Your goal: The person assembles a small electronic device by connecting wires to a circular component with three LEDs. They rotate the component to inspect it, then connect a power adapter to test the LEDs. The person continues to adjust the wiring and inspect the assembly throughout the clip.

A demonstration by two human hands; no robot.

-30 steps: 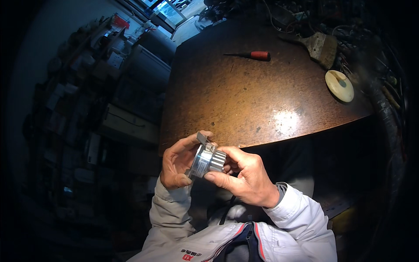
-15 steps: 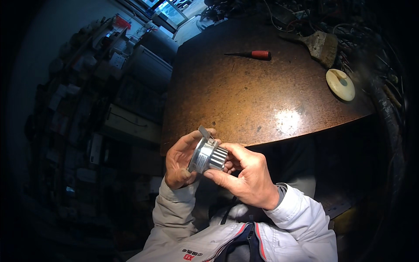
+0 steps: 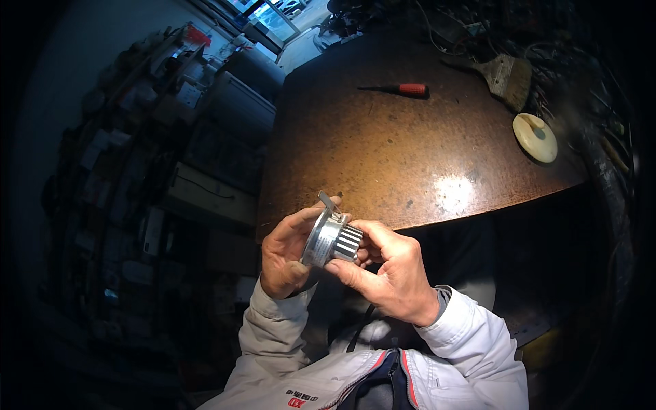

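Note:
A silver recessed downlight with a finned heat sink is held between my two hands, just off the near edge of the table. My left hand is closed around its wide rim from the left, thumb below and fingers behind. At the finned end, my right hand grips with thumb and fingers. A flat metal spring clip sticks up from the top of the rim, and a pale label lies on the body. The light's front face is turned away from view.
On the brown wooden table lies a screwdriver with a red and black handle. A wide paintbrush and a cream round lid are at the right, beside tangled cables and tools. Cluttered shelves stand in shadow on the left.
The downlight and both hands have shifted slightly to the right within the picture, and the downlight is turned a little. The grip of both hands stays the same.

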